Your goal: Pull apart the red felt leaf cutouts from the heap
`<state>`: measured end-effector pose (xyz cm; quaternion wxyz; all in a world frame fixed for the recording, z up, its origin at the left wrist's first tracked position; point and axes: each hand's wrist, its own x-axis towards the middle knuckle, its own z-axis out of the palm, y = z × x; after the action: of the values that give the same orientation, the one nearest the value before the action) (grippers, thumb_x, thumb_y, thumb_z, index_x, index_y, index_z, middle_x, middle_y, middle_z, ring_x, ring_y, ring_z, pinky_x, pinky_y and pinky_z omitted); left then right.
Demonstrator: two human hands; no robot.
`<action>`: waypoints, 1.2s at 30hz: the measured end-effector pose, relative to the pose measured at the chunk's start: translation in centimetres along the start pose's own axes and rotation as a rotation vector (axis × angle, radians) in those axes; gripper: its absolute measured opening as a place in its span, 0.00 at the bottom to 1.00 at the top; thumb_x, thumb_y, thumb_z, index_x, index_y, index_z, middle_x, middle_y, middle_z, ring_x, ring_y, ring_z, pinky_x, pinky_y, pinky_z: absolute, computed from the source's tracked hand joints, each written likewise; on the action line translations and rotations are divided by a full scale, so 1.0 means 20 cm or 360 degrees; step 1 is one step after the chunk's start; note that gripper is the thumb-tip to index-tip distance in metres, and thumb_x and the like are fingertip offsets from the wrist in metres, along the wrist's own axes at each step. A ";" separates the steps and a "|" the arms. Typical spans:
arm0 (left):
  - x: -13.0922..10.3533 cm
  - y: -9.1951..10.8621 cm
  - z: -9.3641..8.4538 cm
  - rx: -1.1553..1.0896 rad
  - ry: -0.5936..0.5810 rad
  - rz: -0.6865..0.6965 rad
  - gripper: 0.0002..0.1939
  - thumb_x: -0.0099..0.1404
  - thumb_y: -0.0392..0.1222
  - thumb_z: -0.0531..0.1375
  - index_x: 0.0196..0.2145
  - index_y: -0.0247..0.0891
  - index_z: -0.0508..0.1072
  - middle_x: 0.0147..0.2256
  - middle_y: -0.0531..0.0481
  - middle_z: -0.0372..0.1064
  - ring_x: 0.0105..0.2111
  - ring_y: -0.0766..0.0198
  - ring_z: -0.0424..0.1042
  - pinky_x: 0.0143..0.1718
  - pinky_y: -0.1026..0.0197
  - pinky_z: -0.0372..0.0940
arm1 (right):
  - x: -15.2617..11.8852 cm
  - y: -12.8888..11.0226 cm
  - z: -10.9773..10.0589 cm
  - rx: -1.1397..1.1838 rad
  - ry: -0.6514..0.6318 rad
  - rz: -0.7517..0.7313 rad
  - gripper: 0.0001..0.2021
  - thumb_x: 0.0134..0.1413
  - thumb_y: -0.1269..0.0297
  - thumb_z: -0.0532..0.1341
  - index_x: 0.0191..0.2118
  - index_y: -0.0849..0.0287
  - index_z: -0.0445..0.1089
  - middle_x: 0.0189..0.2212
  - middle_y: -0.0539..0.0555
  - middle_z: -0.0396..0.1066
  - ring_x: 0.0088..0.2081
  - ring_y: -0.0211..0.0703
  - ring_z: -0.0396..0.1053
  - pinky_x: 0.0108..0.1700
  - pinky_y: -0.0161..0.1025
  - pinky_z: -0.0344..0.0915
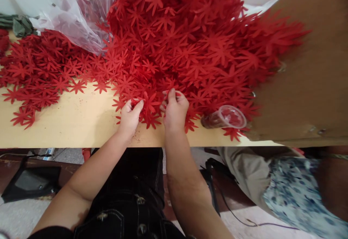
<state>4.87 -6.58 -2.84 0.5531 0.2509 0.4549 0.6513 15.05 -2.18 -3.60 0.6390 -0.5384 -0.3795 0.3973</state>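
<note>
A large heap of red star-shaped fabric pieces covers the back and middle of a pale yellow table. At the front edge of the heap, my left hand has thumb and fingers pinched on a red fabric piece. Just to its right, my right hand is closed, thumb against the fingers; what lies between them is too small to make out. The two hands are a short gap apart, with red pieces between and behind them.
A clear plastic cup lies tilted right of my hands. A brown board stands at the right. Clear plastic bag and dark green cloth are at the back left. Another person in patterned clothing is at the lower right.
</note>
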 end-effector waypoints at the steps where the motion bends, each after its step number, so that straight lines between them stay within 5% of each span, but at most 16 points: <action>1: 0.00 0.00 0.00 -0.0025 -0.0002 -0.0025 0.05 0.53 0.38 0.60 0.28 0.36 0.69 0.26 0.56 0.67 0.27 0.74 0.65 0.36 0.66 0.60 | 0.02 0.01 -0.01 0.0014 0.0001 -0.0016 0.17 0.45 0.46 0.58 0.26 0.56 0.61 0.18 0.43 0.56 0.17 0.28 0.48 0.21 0.32 0.50; 5: 0.00 0.01 0.01 -0.0050 0.0009 -0.0097 0.05 0.52 0.38 0.61 0.28 0.36 0.69 0.25 0.58 0.66 0.25 0.75 0.63 0.33 0.67 0.59 | 0.03 0.01 -0.04 0.0004 -0.0130 -0.0102 0.19 0.43 0.45 0.59 0.36 0.56 0.66 0.34 0.50 0.70 0.34 0.34 0.67 0.38 0.37 0.64; 9: -0.01 0.02 0.02 -0.0060 0.0006 -0.0128 0.04 0.52 0.36 0.61 0.28 0.36 0.69 0.25 0.58 0.67 0.26 0.75 0.64 0.34 0.67 0.60 | -0.02 -0.04 -0.05 0.0033 -0.0352 -0.0120 0.24 0.47 0.42 0.53 0.43 0.54 0.68 0.46 0.55 0.69 0.47 0.38 0.67 0.49 0.43 0.63; 15: -0.02 0.03 0.02 -0.0041 -0.0040 -0.0135 0.04 0.53 0.37 0.61 0.30 0.37 0.70 0.26 0.56 0.68 0.28 0.73 0.66 0.37 0.65 0.62 | -0.07 -0.07 -0.03 -0.0131 -0.0745 0.0026 0.18 0.34 0.49 0.66 0.28 0.57 0.70 0.24 0.48 0.71 0.27 0.34 0.66 0.35 0.36 0.65; 23: -0.03 0.04 0.03 0.0001 -0.0247 -0.0204 0.07 0.52 0.34 0.61 0.32 0.37 0.72 0.29 0.55 0.71 0.29 0.73 0.68 0.39 0.65 0.64 | -0.07 -0.03 -0.02 -0.0251 -0.0376 -0.0078 0.23 0.44 0.42 0.56 0.18 0.59 0.59 0.13 0.43 0.52 0.18 0.28 0.49 0.22 0.32 0.48; 33: -0.01 0.00 0.02 -0.0015 -0.0235 -0.0108 0.08 0.52 0.39 0.62 0.31 0.37 0.70 0.30 0.53 0.72 0.33 0.69 0.70 0.43 0.62 0.62 | -0.14 -0.03 0.04 -0.0632 -0.0292 -0.0445 0.20 0.51 0.52 0.56 0.18 0.57 0.48 0.18 0.44 0.48 0.24 0.31 0.49 0.29 0.35 0.50; 36: 0.00 0.00 0.01 -0.0026 -0.0163 -0.0070 0.04 0.56 0.37 0.59 0.31 0.37 0.69 0.29 0.53 0.72 0.32 0.70 0.70 0.42 0.62 0.62 | -0.14 -0.04 0.04 -0.0698 -0.0316 -0.0528 0.17 0.54 0.54 0.53 0.20 0.57 0.53 0.21 0.46 0.52 0.27 0.33 0.53 0.33 0.36 0.53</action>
<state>5.05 -6.58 -2.65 0.5917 0.2693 0.4260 0.6292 13.26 -4.42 -2.92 0.5233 -0.5527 -0.5999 0.2465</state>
